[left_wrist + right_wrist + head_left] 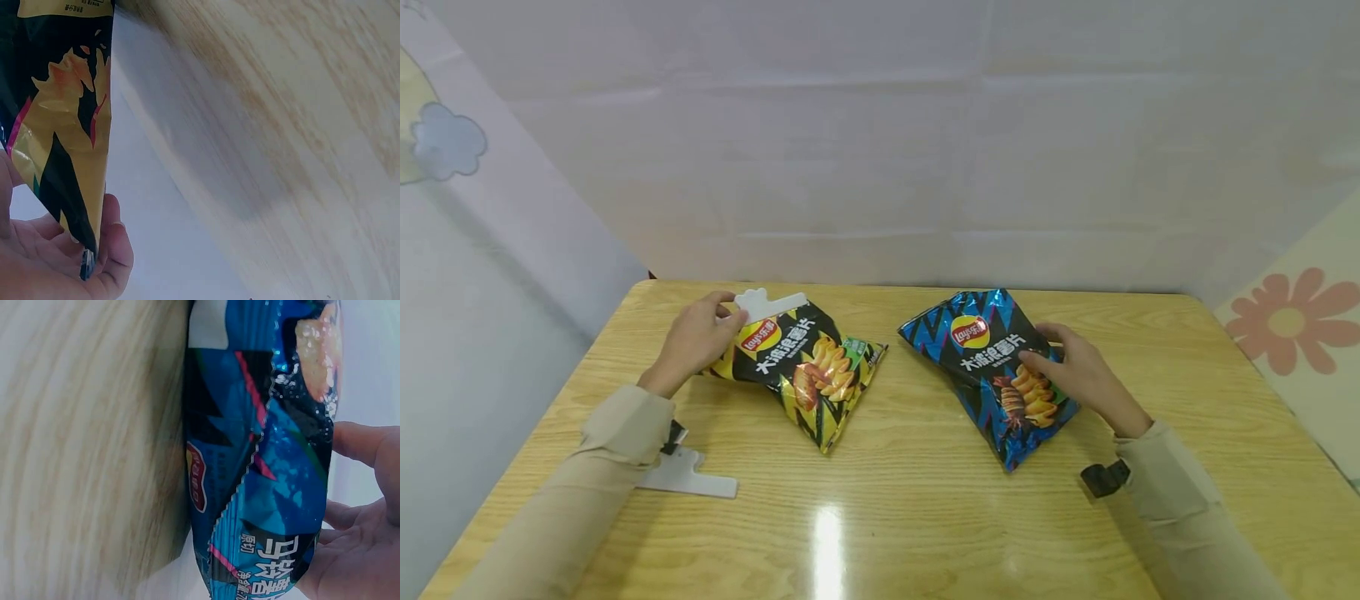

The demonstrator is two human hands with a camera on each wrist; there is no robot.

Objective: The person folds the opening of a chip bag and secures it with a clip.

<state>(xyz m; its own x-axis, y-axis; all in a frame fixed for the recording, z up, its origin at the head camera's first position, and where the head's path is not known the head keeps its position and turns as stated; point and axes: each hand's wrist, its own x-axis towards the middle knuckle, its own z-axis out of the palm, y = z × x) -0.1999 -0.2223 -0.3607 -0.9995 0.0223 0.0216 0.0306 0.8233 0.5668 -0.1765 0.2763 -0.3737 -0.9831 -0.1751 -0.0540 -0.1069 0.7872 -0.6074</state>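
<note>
A yellow-and-black bag of potato chips (805, 367) is tilted at the left middle of the table, with a white sealing clip (771, 306) across its upper left end. My left hand (700, 337) grips that end, thumb by the clip; in the left wrist view its fingers (115, 250) curl behind the bag's corner. To the right, a blue-and-black bag of potato chips (992, 367) lies slantwise. My right hand (1075, 367) holds its right edge, one digit over the front and others at the edge. In the right wrist view the bag partly hides the fingertips.
A second white clip (688, 475) lies on the wooden table (880, 533) beneath my left forearm, partly covered by it. A pale cloth wall (880, 167) stands behind the table's far edge, with printed side panels left and right.
</note>
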